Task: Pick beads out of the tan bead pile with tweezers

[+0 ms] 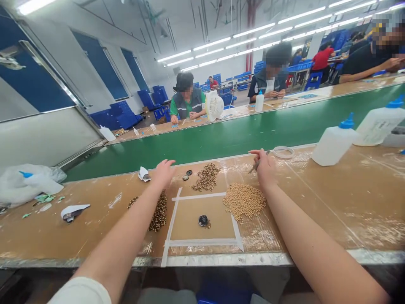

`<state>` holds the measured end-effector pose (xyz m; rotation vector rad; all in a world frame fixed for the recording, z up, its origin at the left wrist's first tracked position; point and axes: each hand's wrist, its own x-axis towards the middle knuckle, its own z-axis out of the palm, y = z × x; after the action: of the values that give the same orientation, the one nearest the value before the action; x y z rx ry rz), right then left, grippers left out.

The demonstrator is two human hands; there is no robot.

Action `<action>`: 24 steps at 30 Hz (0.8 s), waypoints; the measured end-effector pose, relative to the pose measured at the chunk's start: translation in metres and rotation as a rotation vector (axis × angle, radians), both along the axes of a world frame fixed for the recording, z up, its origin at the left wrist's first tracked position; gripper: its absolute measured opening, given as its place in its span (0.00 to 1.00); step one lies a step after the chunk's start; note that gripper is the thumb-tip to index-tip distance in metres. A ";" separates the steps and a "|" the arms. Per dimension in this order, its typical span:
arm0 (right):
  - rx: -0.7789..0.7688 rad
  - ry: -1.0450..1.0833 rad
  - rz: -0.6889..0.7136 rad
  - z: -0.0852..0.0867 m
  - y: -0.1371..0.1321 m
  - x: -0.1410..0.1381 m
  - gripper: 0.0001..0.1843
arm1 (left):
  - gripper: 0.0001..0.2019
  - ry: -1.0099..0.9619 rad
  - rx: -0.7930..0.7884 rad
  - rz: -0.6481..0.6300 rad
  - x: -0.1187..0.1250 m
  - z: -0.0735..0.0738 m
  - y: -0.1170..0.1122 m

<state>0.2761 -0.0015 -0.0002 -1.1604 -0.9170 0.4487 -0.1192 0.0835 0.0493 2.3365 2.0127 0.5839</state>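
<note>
My left hand [164,172] is over the far part of the table with its fingers stretched to the right and nothing visible in them. Near its fingertips lie two small round dark pieces [187,175]. My right hand [265,169] grips slim grey tweezers [254,168] beyond a pile of tan beads [244,200]. Shiny brown beads form one pile [207,176] in the middle and another pile [158,213], partly hidden by my left forearm. Inside a white tape frame [207,242] sits a round black piece [203,220] with a small brownish bit touching its edge.
A green conveyor belt [190,143] runs behind my table. White bottles with blue caps [333,143] and a clear ring [283,152] are on the right. Crumpled paper scraps [74,212] and a plastic bag [30,179] lie left. Across the belt, people work beside a fan [214,106].
</note>
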 end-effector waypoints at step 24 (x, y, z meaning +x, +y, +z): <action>-0.582 -0.864 0.134 -0.009 0.006 -0.003 0.28 | 0.22 0.368 -0.393 0.157 -0.196 0.007 0.001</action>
<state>0.2734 0.0047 -0.0091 -1.8931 -1.6835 0.3204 -0.3157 0.0841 0.0560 2.1757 2.2098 -0.2508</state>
